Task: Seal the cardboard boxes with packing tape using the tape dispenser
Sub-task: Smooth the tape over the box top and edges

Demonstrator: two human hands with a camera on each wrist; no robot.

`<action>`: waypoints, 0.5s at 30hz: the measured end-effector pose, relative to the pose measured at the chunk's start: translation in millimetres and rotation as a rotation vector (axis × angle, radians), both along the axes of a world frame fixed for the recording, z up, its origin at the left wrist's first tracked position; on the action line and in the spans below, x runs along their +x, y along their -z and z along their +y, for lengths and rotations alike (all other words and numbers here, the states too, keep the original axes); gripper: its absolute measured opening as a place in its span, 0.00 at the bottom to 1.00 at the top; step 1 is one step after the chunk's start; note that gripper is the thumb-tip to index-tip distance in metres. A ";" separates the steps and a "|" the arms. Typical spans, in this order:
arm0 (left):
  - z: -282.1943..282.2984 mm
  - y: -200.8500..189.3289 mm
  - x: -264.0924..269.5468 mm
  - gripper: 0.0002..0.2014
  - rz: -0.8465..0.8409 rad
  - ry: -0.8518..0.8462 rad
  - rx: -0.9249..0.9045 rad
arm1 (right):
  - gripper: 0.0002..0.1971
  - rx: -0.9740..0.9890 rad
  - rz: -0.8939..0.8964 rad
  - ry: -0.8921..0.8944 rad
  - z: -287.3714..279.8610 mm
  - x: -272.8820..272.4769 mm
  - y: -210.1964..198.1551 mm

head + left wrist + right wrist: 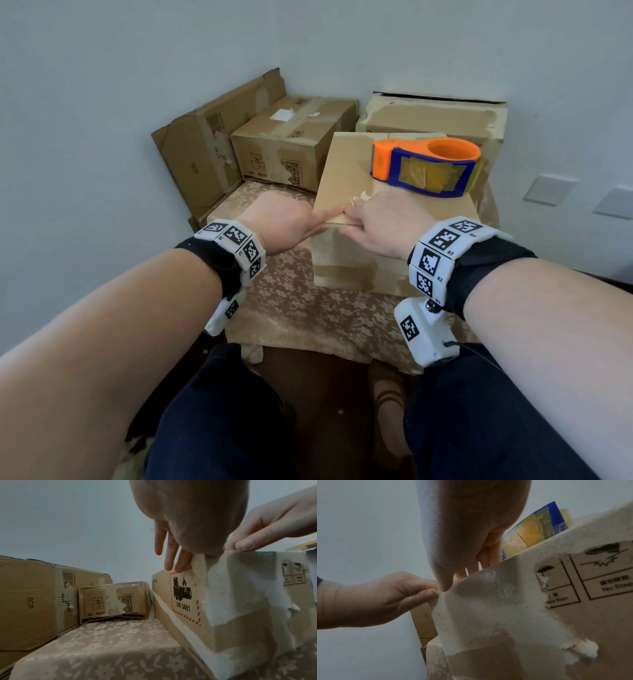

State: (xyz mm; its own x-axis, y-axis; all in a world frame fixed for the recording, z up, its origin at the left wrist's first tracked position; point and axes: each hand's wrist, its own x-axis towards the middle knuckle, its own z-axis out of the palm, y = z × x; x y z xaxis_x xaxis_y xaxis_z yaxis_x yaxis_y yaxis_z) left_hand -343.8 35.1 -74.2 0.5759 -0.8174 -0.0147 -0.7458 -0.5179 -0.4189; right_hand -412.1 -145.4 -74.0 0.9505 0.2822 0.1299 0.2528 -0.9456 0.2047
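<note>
The near top edge of the scuffed cardboard box was pinched by the left hand and right hand, each grip narrow; the glossy orange-and-blue tape dispenser was set on its far right corner.

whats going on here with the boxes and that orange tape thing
A person is working on a cardboard box that stands on a flower-patterned cloth. Both hands are at the near top edge of the box: the left hand and the right hand meet there, thumbs pinching at the rim. The orange and blue tape dispenser lies on top of the box, with neither hand on it. More boxes sit behind, against the wall.
</note>
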 end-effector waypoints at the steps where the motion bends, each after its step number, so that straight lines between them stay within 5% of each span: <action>1: 0.0 -0.9 -0.5 0.26 0.004 0.000 0.005 | 0.26 0.014 0.013 0.010 -1.3 -1.2 -1.0; 7: 1.5 -16.3 2.3 0.30 0.143 0.009 -0.042 | 0.39 0.319 0.229 0.084 -16.3 -9.2 -14.1; 10: -6.0 -23.8 1.9 0.33 0.292 -0.077 -0.186 | 0.30 0.597 0.085 0.121 -27.3 -14.5 -19.2; 12: -16.0 -27.9 1.2 0.30 0.328 -0.140 -0.241 | 0.24 0.633 -0.020 0.182 -38.6 -16.7 -21.0; 15: -35.7 -29.9 -2.6 0.23 0.357 -0.207 -0.275 | 0.24 0.594 0.047 0.256 -54.4 -17.6 -19.0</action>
